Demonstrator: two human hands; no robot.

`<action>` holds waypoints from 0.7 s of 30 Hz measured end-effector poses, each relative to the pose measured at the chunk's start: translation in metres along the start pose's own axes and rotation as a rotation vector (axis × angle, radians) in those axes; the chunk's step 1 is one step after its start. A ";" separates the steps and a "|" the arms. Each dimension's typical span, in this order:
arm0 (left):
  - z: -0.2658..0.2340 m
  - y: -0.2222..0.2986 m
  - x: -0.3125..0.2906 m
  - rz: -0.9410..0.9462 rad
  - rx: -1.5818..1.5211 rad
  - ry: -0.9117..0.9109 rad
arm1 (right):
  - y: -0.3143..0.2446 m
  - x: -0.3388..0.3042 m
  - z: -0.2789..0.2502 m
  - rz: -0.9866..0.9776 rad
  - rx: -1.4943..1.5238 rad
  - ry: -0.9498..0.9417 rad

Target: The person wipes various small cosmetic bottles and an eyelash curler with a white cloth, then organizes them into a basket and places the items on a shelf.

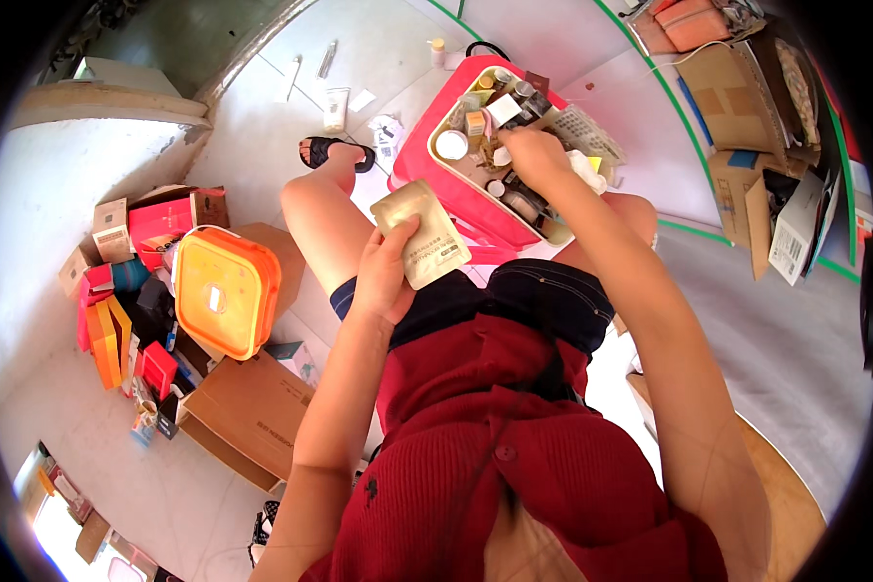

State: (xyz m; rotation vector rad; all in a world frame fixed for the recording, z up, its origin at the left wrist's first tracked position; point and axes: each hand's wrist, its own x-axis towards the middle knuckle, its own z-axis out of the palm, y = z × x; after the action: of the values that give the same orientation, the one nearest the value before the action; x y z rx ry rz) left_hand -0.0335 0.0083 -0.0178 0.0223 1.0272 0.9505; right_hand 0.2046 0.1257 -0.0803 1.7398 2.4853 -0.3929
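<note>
My left hand point(386, 270) grips a flat gold foil sachet point(435, 242) with printing on it, thumb laid over its face, above my lap. My right hand point(535, 157) reaches into a pink and cream bin point(409, 155) between my knees. Its fingers are curled together; what they pinch, if anything, is too small to make out. Around them in the bin lie a white round jar point(451, 145), a white small box point(503, 110), dark-capped bottles point(521, 206) and a speckled pale sheet point(582, 131) leaning at the right edge. The hand hides part of the contents.
An orange lidded container point(225, 291) stands at left on a cardboard box point(247, 412), beside a heap of small cartons point(155, 228). A white tube point(336, 111) and crumpled tissue point(386, 136) lie on the tiles beyond. Cardboard boxes point(742, 97) are stacked at far right.
</note>
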 end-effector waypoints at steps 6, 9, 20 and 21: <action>0.003 0.001 0.002 -0.016 0.022 -0.011 | 0.014 -0.024 -0.020 -0.034 0.283 0.139; 0.011 0.001 0.003 -0.014 0.039 -0.030 | 0.008 -0.039 -0.047 -0.031 0.441 0.197; 0.048 0.017 -0.016 0.091 0.394 -0.355 | -0.029 -0.096 -0.109 0.306 1.372 -0.107; 0.049 0.017 -0.017 0.091 0.397 -0.356 | -0.030 -0.099 -0.112 0.308 1.427 -0.109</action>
State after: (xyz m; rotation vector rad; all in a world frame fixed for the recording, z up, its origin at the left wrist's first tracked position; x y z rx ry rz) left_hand -0.0114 0.0265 0.0286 0.5541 0.8718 0.7750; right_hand 0.2206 0.0542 0.0536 2.1556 1.6949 -2.5009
